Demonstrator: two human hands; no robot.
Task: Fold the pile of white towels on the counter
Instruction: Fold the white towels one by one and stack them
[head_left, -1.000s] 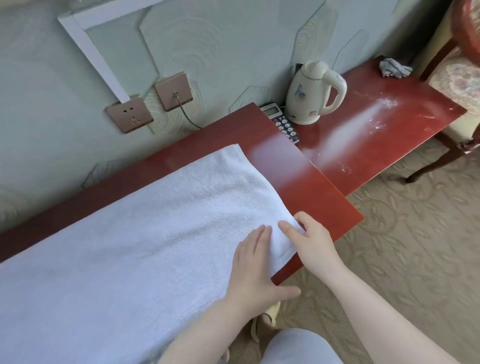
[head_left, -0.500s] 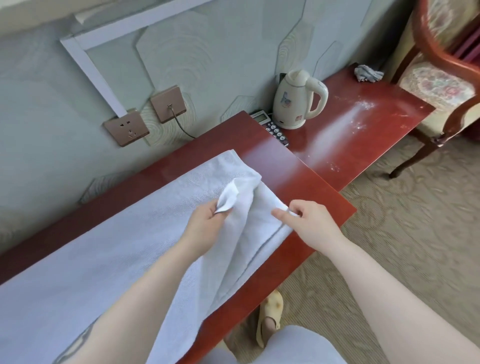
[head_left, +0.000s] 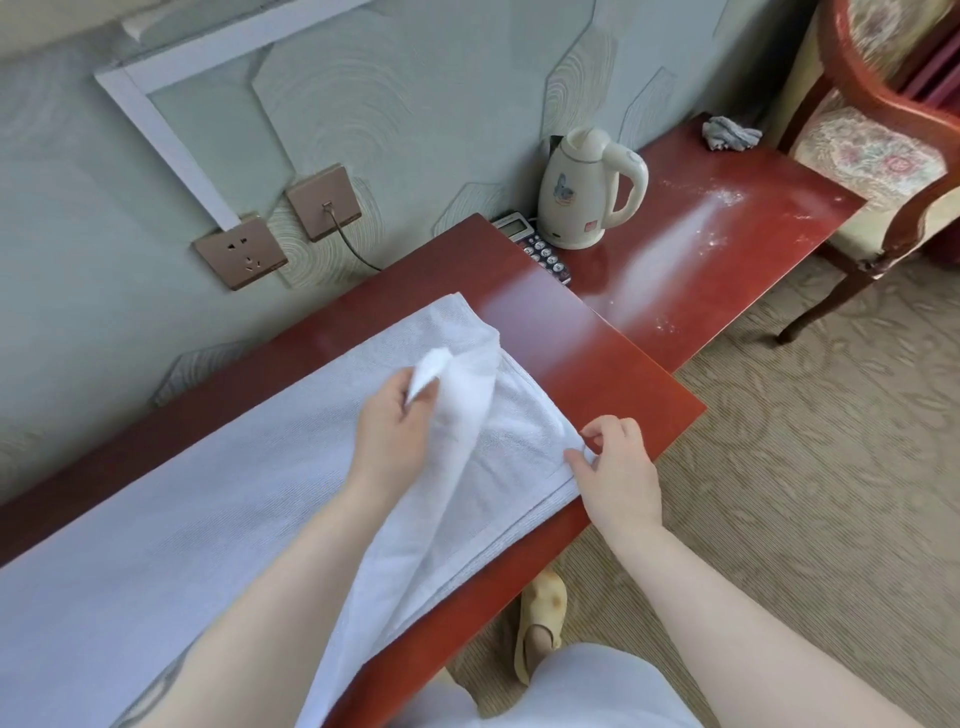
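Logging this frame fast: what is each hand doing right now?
Left hand: pinches a lifted corner of the white towel.
Right hand: pinches the towel's near corner.

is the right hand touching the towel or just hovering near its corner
Touching. The head view shows the right hand pinching the near corner of the white towel between thumb and forefinger, with no gap.
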